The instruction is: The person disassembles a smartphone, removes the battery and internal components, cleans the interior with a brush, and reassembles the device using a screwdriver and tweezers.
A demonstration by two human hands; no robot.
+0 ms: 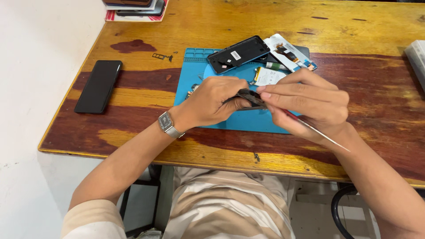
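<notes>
I see a dark phone part (249, 97), flat and thin, held up over the blue mat (241, 120) near the middle of the table (133, 93). My left hand (214, 101) pinches it from the left, thumb below and fingers curled over the top. My right hand (305, 104) closes on its right end with the fingertips pressed together, and a thin metal tool (316, 132) runs back through that same hand toward the wrist.

I judge the part light, stiff and brittle at its edges, with smooth faces that may slip. It is best taken by the long edges, not by the flat faces or by any ribbon hanging off it.

Just beyond the hands, on the far side of the mat, lie an opened phone body (238, 54), a white battery (269, 76) and a loose screen panel (290, 52), close together and partly overlapping. Small screws or fittings sit at the mat's left edge; too small to tell. A tiny card tray (162, 56) lies on bare wood left of the mat. A whole black phone (98, 86) lies near the table's left edge. A stack of phones (135, 8) sits at the far left corner.
</notes>
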